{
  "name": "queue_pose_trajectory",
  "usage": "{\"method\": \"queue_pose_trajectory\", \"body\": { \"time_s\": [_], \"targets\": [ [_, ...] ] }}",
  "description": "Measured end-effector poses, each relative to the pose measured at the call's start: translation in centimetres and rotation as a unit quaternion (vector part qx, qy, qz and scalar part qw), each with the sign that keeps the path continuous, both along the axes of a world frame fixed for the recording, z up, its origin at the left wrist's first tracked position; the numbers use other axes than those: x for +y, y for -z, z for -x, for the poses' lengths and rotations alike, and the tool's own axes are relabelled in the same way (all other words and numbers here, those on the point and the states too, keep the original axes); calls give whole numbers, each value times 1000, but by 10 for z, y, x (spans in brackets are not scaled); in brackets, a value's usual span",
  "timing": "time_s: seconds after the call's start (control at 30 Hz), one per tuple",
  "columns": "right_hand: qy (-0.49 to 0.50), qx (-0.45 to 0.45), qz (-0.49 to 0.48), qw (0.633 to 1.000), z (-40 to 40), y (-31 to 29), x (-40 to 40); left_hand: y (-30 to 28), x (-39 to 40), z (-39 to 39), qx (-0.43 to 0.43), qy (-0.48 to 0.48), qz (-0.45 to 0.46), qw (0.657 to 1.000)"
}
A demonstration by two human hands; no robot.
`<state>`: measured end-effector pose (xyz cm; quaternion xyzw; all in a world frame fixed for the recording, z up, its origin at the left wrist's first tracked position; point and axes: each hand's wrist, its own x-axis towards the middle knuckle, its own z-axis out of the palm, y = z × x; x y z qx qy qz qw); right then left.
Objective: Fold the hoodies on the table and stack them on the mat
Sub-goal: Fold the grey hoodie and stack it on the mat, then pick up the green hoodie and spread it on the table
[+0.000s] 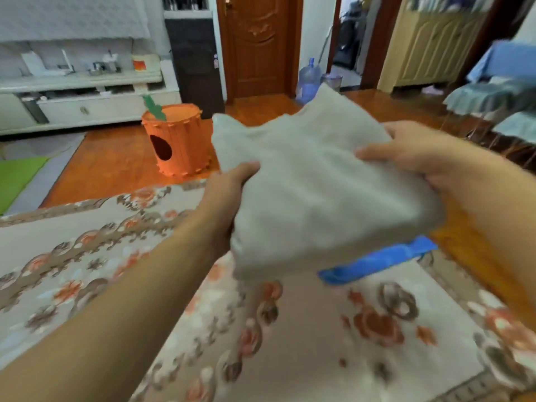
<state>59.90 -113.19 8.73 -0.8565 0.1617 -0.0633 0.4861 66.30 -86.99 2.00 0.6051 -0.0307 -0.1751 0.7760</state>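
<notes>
Hoodie, folded, held between left hand and right hand.

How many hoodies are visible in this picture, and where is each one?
1. A folded grey hoodie is held in the air between the left hand and the right hand, above the patterned table cover. Others may lie hidden behind it or outside the view.

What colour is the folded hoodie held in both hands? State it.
Light grey, plain with no pattern; the folded hoodie shows in the head view.
</notes>
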Motion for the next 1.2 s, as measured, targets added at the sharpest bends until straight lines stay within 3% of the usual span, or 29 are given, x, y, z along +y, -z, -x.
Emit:
{"method": "queue_pose_trajectory", "body": {
  "time_s": [0.13, 0.27, 0.33, 0.47, 0.53, 0.57, 0.63, 0.7, 0.73, 0.8, 0.9, 1.1, 1.2],
  "targets": [
    [16, -21, 85, 996, -58, -21, -92, 11, -105, -78, 3, -14, 12, 1000],
    [-34, 133, 198, 970, -113, 88, -152, 87, -159, -87, 89, -27, -94, 991],
    [-66, 181, 204, 960, -119, 139, -154, 120, -168, -80, 100, -40, -149, 983],
    [-49, 216, 200, 954, -130, 160, -163, 123, -166, -102, 95, -54, -225, 968],
    [-19, 262, 248, 932, -140, 158, -172, 106, -159, -107, -22, -88, -341, 936],
    [9, 261, 286, 922, -147, 152, -170, 95, -157, -109, -150, -120, -423, 886],
    [44, 159, 385, 908, -168, 138, -151, 69, -166, -115, -382, -121, -479, 781],
    [2, 32, 438, 898, -196, 127, -129, 61, -190, -131, -439, -22, -509, 741],
    [-29, 26, 444, 895, -208, 126, -119, 69, -201, -140, -426, 31, -543, 723],
    [-77, 106, 444, 886, -227, 152, -116, 102, -211, -151, -355, 117, -610, 699],
    [-71, 166, 422, 889, -241, 194, -135, 133, -212, -165, -275, 135, -635, 709],
    [-45, 145, 426, 892, -238, 195, -130, 128, -213, -167, -269, 149, -642, 702],
    [-47, 241, 455, 856, -224, 176, -115, 117, -195, -160, -281, 183, -638, 693]
  ]
}}
